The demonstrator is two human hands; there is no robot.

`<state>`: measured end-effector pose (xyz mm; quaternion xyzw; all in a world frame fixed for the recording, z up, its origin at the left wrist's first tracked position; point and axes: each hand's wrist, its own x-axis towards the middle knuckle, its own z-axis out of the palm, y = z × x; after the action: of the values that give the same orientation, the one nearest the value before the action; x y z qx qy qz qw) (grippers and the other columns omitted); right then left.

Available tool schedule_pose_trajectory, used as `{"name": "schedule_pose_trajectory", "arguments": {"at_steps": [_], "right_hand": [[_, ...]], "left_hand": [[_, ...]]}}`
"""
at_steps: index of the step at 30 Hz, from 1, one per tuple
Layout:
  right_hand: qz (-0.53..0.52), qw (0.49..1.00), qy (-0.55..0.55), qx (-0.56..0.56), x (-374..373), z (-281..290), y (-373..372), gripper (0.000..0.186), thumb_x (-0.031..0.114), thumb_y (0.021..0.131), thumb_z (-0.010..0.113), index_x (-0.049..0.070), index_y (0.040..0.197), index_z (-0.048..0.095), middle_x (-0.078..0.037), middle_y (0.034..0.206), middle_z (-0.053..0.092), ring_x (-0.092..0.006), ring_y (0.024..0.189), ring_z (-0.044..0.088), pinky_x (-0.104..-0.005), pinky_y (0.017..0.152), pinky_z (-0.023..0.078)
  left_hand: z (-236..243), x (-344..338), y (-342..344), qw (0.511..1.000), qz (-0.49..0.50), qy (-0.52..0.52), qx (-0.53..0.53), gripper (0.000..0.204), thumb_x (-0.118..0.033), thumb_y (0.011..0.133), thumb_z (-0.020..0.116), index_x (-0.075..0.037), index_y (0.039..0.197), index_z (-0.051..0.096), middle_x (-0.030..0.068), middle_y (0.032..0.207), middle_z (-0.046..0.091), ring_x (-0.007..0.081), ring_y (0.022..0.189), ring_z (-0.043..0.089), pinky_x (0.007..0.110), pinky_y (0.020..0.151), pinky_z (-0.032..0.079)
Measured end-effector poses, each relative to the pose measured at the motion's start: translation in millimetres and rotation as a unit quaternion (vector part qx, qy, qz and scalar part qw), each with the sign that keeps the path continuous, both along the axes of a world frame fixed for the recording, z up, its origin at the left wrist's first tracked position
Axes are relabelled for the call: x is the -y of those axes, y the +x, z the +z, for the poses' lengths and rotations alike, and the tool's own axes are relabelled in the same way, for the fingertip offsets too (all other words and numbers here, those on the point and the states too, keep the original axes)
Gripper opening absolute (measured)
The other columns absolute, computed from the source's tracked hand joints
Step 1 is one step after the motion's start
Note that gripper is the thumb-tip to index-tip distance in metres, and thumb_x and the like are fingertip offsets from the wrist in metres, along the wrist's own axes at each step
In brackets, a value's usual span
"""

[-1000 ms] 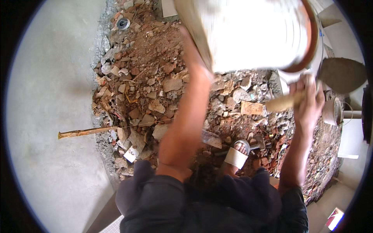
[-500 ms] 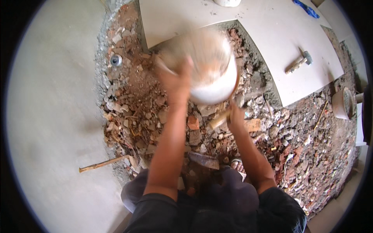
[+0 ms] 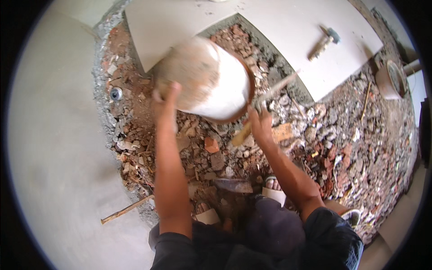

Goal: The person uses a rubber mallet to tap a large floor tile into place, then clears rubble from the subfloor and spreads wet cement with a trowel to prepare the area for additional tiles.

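Observation:
A white bucket point(image 3: 229, 83) is tipped over the rubble, its dirt-caked bottom turned up towards the left and its brownish rim to the right. At the bottom's near edge is my left hand point(image 3: 165, 104), slightly blurred, its fingers gripping the bucket. My right hand point(image 3: 261, 122) is closed round a trowel point(image 3: 242, 135) close to the bucket's rim. The trowel's wooden handle sticks out towards me, and its thin blade points to the upper right. What lies under the bucket's mouth is hidden.
Pale floor tiles point(image 3: 288, 33) border the rubble point(image 3: 335, 148), with a mallet point(image 3: 324, 44) on them. Smooth concrete point(image 3: 63, 135) lies left, where a wooden-handled tool point(image 3: 127, 209) rests. A tub point(image 3: 390, 81) stands at far right; a metal blade point(image 3: 234, 185) lies by my feet.
The bucket has swung left and tipped further onto its side, my left hand moving with it. The trowel's blade now shows beyond my right hand. The whole view has shifted somewhat.

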<state>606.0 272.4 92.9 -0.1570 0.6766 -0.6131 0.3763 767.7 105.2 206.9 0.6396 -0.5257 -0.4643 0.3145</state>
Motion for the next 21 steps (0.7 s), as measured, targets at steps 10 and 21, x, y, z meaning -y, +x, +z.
{"name": "schedule_pose_trajectory", "arguments": {"at_steps": [10,21], "right_hand": [[-0.17,0.9,0.004,-0.401,-83.9,249.6,-118.6,0.037,0.029,0.09,0.055,0.005,0.116,0.065,-0.008,0.091,0.064,-0.0161,0.072,0.061,-0.0284,0.068,0.05],[-0.306,0.73,0.285,-0.54,-400.4,292.5,-238.5,0.032,0.036,0.086,0.056,0.005,0.08,0.056,-0.005,0.066,0.054,-0.0171,0.06,0.05,-0.0389,0.061,0.043]], "left_hand": [[41.2,-51.9,-74.0,0.887,-0.208,-0.08,-0.404,0.068,-0.053,0.097,0.029,-0.002,0.141,0.033,0.0216,0.138,0.044,0.0363,0.13,0.042,0.053,0.108,0.036],[-73.9,-352.3,-155.8,0.577,-0.621,0.365,-0.385,0.083,-0.064,0.093,0.031,-0.009,0.151,0.01,0.0214,0.153,0.022,0.0329,0.141,0.025,0.047,0.115,0.02]]}}
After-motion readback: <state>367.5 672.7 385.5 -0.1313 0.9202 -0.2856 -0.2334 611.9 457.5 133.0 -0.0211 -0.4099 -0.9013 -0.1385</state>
